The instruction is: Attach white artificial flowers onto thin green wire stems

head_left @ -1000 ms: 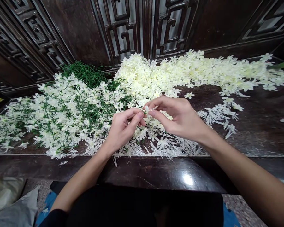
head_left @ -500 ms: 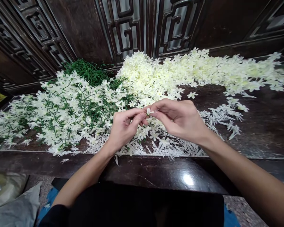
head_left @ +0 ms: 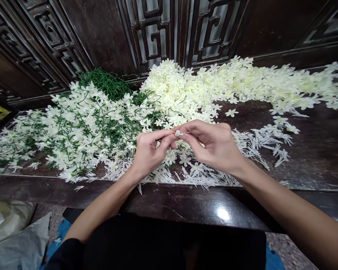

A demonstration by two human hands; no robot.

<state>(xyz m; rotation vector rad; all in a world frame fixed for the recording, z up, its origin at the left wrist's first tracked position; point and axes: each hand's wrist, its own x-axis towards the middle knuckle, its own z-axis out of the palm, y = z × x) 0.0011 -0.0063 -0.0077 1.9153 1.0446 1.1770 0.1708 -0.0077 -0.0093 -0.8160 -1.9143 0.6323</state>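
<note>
Both hands meet above the front of the flower piles, fingertips nearly touching. Between them is a small white artificial flower with thin white strands pointing right. My left hand is closed, pinching the flower between thumb and forefinger. With thumb and forefinger pressed together, my right hand grips the white strands. Beneath and around the hands lie loose white stamens. A heap of white flowers with green stems spreads left of the hands. Cream-white blossoms without stems are piled behind and to the right.
Bare green stems form a heap at the back left. The dark wooden bench has a front edge close to my lap. A carved wooden panel rises behind. Pale sacks lie on the floor at lower left.
The view has shifted slightly, so the scene sits a little to the right. Both hands keep their pinch on the small flower, almost unmoved.
</note>
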